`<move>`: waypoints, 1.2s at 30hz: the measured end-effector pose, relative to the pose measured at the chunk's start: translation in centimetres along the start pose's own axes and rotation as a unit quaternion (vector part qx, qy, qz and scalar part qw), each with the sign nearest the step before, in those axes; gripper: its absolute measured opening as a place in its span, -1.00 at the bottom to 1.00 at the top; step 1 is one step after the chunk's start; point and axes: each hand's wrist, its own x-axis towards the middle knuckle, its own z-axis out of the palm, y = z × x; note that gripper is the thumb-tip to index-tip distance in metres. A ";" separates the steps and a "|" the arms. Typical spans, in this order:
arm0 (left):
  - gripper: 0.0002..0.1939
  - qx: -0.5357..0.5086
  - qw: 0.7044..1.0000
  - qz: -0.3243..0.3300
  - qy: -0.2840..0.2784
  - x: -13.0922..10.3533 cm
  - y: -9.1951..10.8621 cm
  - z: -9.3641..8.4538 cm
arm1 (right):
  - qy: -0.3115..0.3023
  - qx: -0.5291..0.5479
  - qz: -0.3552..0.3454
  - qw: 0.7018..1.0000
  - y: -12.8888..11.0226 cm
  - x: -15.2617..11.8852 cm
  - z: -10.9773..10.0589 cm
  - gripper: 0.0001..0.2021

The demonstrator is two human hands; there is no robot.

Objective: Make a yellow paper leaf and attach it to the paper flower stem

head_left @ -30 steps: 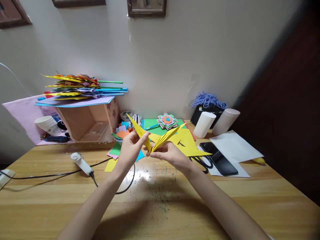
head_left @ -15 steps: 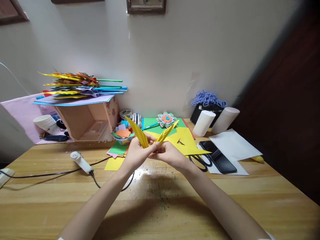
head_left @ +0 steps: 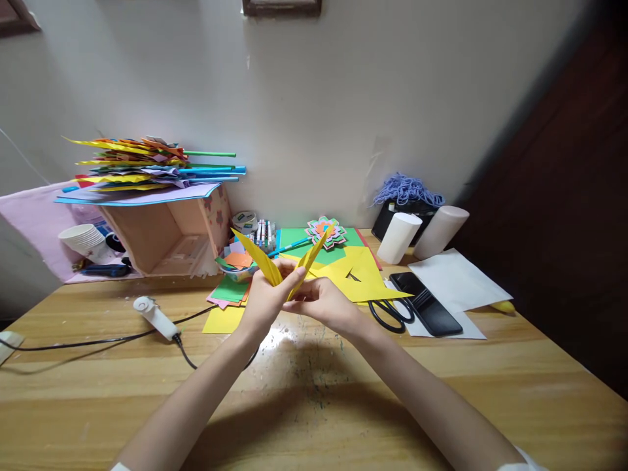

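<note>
in the middle of the frame, i am holding the folded yellow paper (head_left: pixel 256 255) up over the table (head_left: pixel 314 405), and from far away i am seeing it open like a big v. its two pointy ends are sticking up, one to the left and one to the right. my left hand (head_left: pixel 271 296) is gripping it with narrow fingers, and the thumb is lying against the right side of the v. my right hand (head_left: pixel 330 304) is pinching the low part with bent fingers close together, but some tips are hiding, so i cannot tell how hard they are squeezing.

behind my right hand, a big yellow sheet (head_left: pixel 373 284) is lying partly on a green sheet (head_left: pixel 297 237). a paper flower (head_left: pixel 326 233) is resting there too. the black scissors handles (head_left: pixel 390 315) are poking out from under the yellow sheet, near the phone (head_left: pixel 426 304) at the right. farther up, two rolls (head_left: pixel 400 239) are standing in front of the fuzzy blue yarn (head_left: pixel 408 190).

at the left, a pile of paper flowers (head_left: pixel 132 160) is sitting on top of the pink box (head_left: pixel 169 239). a bowl of paper bits (head_left: pixel 238 261) is sitting beside the box. in the lower left, a white plug (head_left: pixel 156 318) is lying on the wood with its black cord.
</note>
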 end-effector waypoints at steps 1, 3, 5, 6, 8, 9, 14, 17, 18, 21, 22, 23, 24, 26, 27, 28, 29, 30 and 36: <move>-0.78 -0.010 1.000 -0.006 -0.003 0.0 0.1 0.0 | 0.001 -0.005 0.002 1.000 0.0 0.0 0.1 -0.86; -0.77 -0.022 1.000 -0.016 -0.003 0.0 0.1 0.0 | 0.002 -0.011 0.003 1.000 0.1 0.0 0.3 -0.85; -0.77 -0.025 0.999 -0.021 0.001 -0.1 0.1 0.1 | 0.003 -0.017 0.003 1.000 0.1 0.0 0.5 -0.85; -0.77 -0.025 0.999 -0.023 0.001 -0.1 0.1 0.1 | 0.004 -0.021 0.002 1.000 0.1 0.0 0.6 -0.86; -0.77 -0.029 0.999 -0.026 0.000 -0.1 -0.1 0.0 | 0.004 -0.030 -0.002 1.000 0.1 -0.1 0.7 -0.88; -0.77 -0.032 0.999 -0.027 0.000 -0.1 -0.1 0.0 | 0.004 -0.033 -0.004 0.999 0.1 -0.1 0.7 -0.90; -0.80 -0.040 0.999 -0.012 0.015 0.0 -0.2 -0.1 | 0.002 -0.026 -0.014 1.000 0.3 -0.1 0.8 -0.89; -0.82 -0.026 0.999 0.011 0.028 0.0 -0.2 -0.3 | -0.001 -0.031 -0.015 0.999 0.4 -0.2 0.8 -0.89; -0.82 -0.019 0.999 0.018 0.031 0.1 -0.2 -0.3 | -0.003 -0.034 -0.015 0.999 0.5 -0.3 0.8 -0.90; -0.83 -0.001 0.999 0.039 0.037 0.1 -0.3 -0.5 | -0.007 -0.044 -0.016 0.999 0.5 -0.4 0.9 -0.93; -0.83 0.004 0.998 0.045 0.040 0.1 -0.2 -0.6 | -0.006 -0.049 -0.016 0.999 0.6 -0.4 0.9 -0.93; -0.82 0.010 0.998 0.050 0.042 0.1 -0.2 -0.6 | -0.005 -0.053 -0.016 0.998 0.6 -0.4 0.9 -0.92; -0.83 0.015 0.997 0.054 0.045 0.0 -0.1 -0.6 | -0.006 -0.057 -0.017 0.998 0.6 -0.4 1.0 -0.92; -0.84 0.024 0.997 0.061 0.051 0.0 0.2 -0.6 | -0.008 -0.068 -0.020 0.997 0.6 -0.5 1.0 -0.92; -0.85 0.027 0.996 0.064 0.052 0.0 0.3 -0.5 | -0.009 -0.074 -0.021 0.997 0.5 -0.5 1.0 -0.93; -0.87 0.028 0.996 0.065 0.052 -0.1 0.5 -0.5 | -0.009 -0.078 -0.022 0.997 0.5 -0.6 1.1 -0.93; -0.88 0.029 0.996 0.064 0.050 -0.1 0.6 -0.5 | -0.007 -0.082 -0.022 0.996 0.4 -0.6 1.1 -0.93; -0.89 0.029 0.996 0.063 0.047 -0.1 0.7 -0.4 | -0.006 -0.085 -0.021 0.996 0.4 -0.7 1.1 -0.93; -0.90 0.028 0.998 0.057 0.018 0.0 0.6 -0.5 | 0.000 -0.088 -0.016 0.996 0.4 -0.7 1.2 -0.93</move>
